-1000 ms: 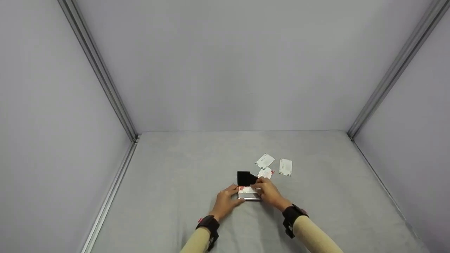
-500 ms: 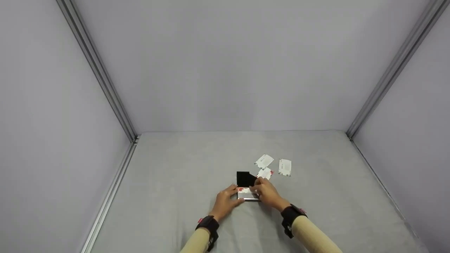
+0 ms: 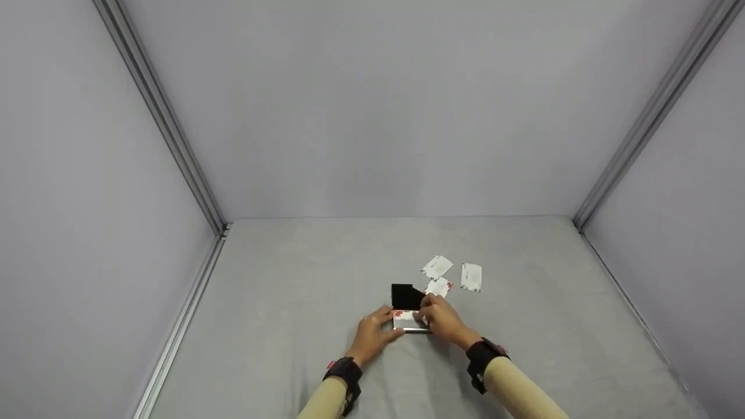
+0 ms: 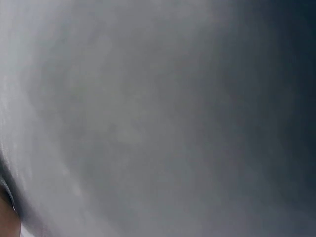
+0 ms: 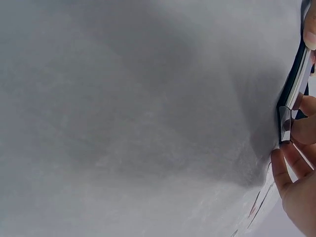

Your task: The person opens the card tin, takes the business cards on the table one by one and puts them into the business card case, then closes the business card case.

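Three loose cards lie on the grey counter (image 3: 291, 302) beyond the hands: one far (image 3: 437, 266), one far right (image 3: 471, 276), one (image 3: 440, 286) just beside the black lid.

- Card case (image 3: 411, 322): metal, near centre of the counter, its black lid (image 3: 406, 296) raised on the far side; cards with red print are seen inside.
- Left hand (image 3: 372, 334): fingers curled against the case's left end, bracing it.
- Right hand (image 3: 445, 319): fingers pinched on a card at the case's right side, at the mouth; in the right wrist view fingertips (image 5: 296, 136) are seen against the shiny case edge (image 5: 292, 89).
- Left wrist view: blurred grey only, nothing told.

Step judged: a card is being seated in, or drawn from, the open case; which one cannot be told. The next move is judged to call for a steady brace from the left hand and a flat slide of the card along the mouth, clear of the lid.

Room: open counter lies left, right and far. Walls and aluminium rails (image 3: 192, 174) stand well apart from the work. The nearest loose card is the only thing close by.
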